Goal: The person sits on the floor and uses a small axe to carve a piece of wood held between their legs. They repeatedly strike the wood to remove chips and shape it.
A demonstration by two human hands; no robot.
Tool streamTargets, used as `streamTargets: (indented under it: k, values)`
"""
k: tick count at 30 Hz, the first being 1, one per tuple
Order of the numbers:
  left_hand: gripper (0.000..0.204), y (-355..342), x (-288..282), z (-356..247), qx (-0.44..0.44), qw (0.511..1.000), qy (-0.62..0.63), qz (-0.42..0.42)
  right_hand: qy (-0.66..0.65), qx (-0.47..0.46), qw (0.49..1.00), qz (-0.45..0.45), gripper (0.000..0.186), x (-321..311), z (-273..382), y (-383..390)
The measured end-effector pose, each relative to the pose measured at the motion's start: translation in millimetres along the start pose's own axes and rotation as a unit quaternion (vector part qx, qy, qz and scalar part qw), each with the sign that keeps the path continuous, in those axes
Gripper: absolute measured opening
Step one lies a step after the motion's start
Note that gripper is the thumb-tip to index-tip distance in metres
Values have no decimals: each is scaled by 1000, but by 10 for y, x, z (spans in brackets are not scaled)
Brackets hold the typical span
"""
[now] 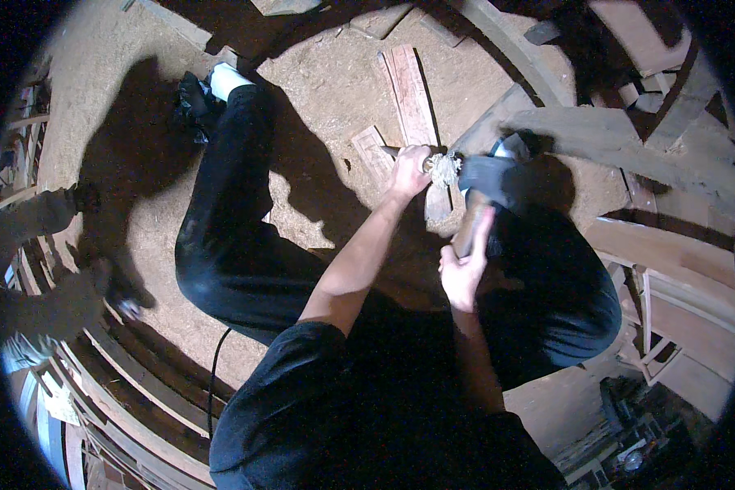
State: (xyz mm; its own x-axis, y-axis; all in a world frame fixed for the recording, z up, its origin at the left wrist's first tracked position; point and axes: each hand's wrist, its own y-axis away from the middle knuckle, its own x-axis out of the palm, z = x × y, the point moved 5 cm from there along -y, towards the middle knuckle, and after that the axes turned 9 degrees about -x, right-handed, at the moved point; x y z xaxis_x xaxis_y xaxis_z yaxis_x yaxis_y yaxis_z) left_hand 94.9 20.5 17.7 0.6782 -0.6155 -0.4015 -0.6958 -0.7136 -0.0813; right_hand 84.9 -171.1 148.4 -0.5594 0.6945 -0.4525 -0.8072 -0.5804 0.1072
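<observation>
My left hand [412, 170] is wrapped round a chisel, its dark blade [390, 151] showing on the left and its pale, frayed butt end [445, 168] on the right. In my right hand [463, 276] is a mallet by its wooden handle [471, 229]. The dark, blocky mallet head [488, 176] is just right of the chisel's frayed end; whether they touch I cannot tell. Below the blade lies a short wooden piece [371, 153] with cut marks. A longer reddish board [408, 94] stretches away beyond my left hand, and part of a narrow strip [438, 204] shows below it.
My bent legs in black trousers [229, 196] frame the work on the dusty floor [318, 82]. Curved timbers [584, 126] lie at the upper right, and boards [670, 253] are at the right. Long slats [139, 376] and part of another person [41, 302] are at the left.
</observation>
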Motion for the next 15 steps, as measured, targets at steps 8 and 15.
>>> streamTargets:
  k: [8, 15]
  values:
    - [19, 10, -23, 45, -4, 1000, 1, -16, -134, 71, 986, -63, 98, -163, 139, 88]
    - [25, 8, -39, -24, 34, 998, -44, -37, -39, 66, 997, 15, 97, 16, 117, -85]
